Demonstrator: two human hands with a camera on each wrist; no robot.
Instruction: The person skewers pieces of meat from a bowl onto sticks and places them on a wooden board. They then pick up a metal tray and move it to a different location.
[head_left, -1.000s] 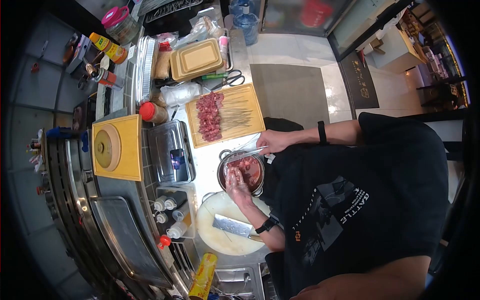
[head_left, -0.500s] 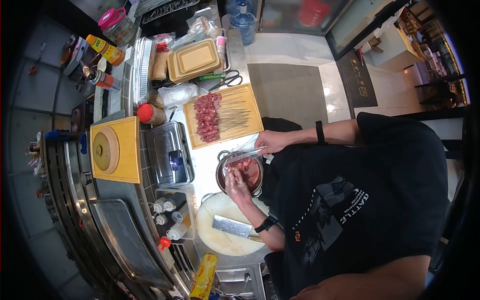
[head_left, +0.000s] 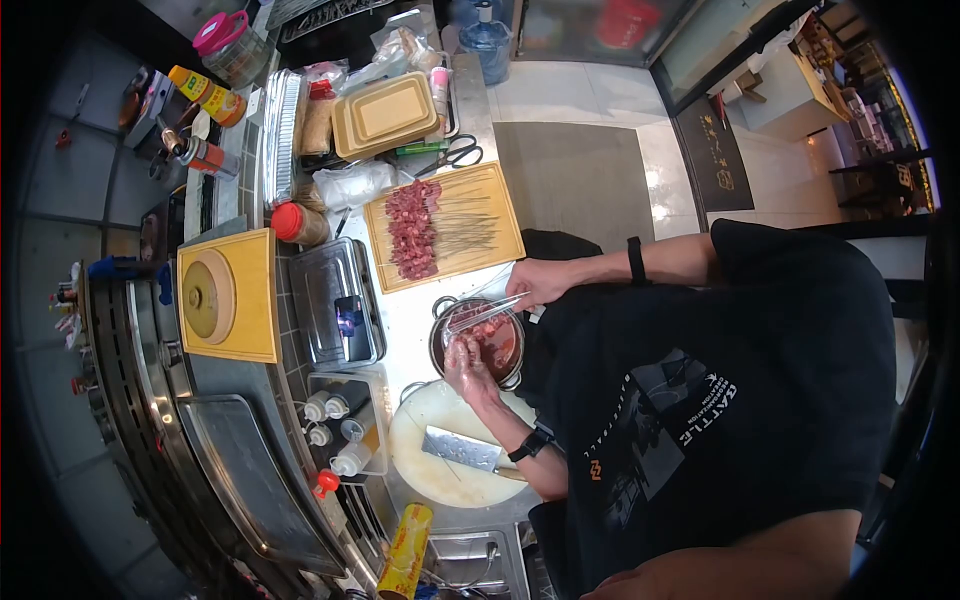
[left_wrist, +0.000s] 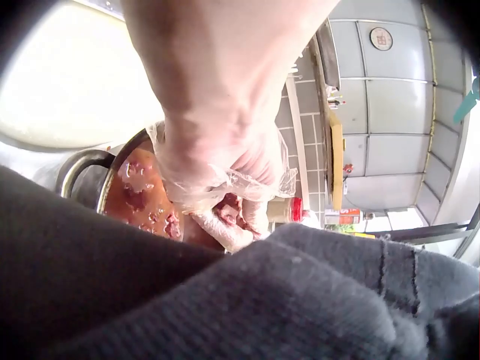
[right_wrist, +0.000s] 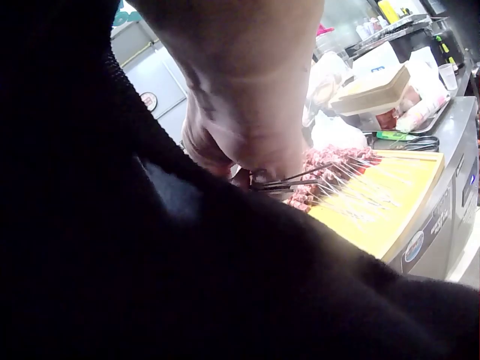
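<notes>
In the head view my right hand (head_left: 541,281) holds the ends of thin metal skewers (head_left: 492,310) that reach over a metal pot (head_left: 434,352) towards my left hand (head_left: 470,370). The left hand wears a clear plastic glove, and its fingers are curled at the pot's far side. The left wrist view shows the gloved hand (left_wrist: 225,150) pinching a piece of meat (left_wrist: 229,211). More red meat (left_wrist: 137,196) lies in liquid in the pot. In the right wrist view skewers (right_wrist: 294,183) stick out from the bare right hand (right_wrist: 251,124); its fingertips are partly hidden.
A yellow board (head_left: 505,215) beyond the right hand bears rows of skewered meat (head_left: 411,232). A cleaver (head_left: 460,448) lies on a round white chopping board (head_left: 415,485) beside the left forearm. Scissors (head_left: 460,152), a lidded metal tray (head_left: 318,290) and bottles (head_left: 352,458) stand around.
The head view has shifted slightly. My left fingers at the pot have drawn closer together since the earliest frame; my right hand keeps its grip on the skewers.
</notes>
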